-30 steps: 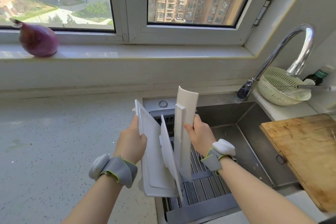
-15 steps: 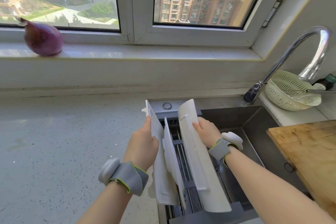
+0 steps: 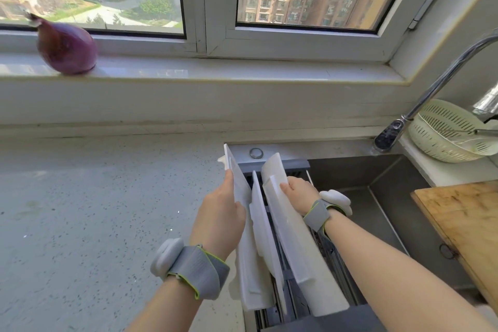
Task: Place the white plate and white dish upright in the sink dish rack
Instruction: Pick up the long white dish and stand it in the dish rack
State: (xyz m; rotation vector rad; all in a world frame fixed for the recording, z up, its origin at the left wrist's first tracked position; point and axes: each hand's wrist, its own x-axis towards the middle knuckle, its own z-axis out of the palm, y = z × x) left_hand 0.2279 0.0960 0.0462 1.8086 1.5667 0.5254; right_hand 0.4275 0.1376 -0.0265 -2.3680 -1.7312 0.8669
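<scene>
Three white flat pieces stand on edge in the grey sink dish rack (image 3: 280, 163). My left hand (image 3: 219, 219) grips the leftmost one, a rectangular white plate (image 3: 253, 277) leaning at the rack's left side. A thin white piece (image 3: 265, 234) stands untouched between the two others. My right hand (image 3: 296, 193) holds the rightmost white dish (image 3: 304, 259), a long curved piece tilted to the right with its lower end down in the rack. Grey wristbands sit on both wrists.
A speckled grey counter (image 3: 94, 210) lies to the left. The steel sink basin (image 3: 377, 197) opens to the right, with a faucet (image 3: 431, 89), a pale green colander (image 3: 447, 132) and a wooden cutting board (image 3: 463, 226). A red onion (image 3: 66, 47) rests on the windowsill.
Both hands have lowered their pieces into the rack. The right-hand dish went from upright and raised to tilted rightward and lower. The view shifted left and closer.
</scene>
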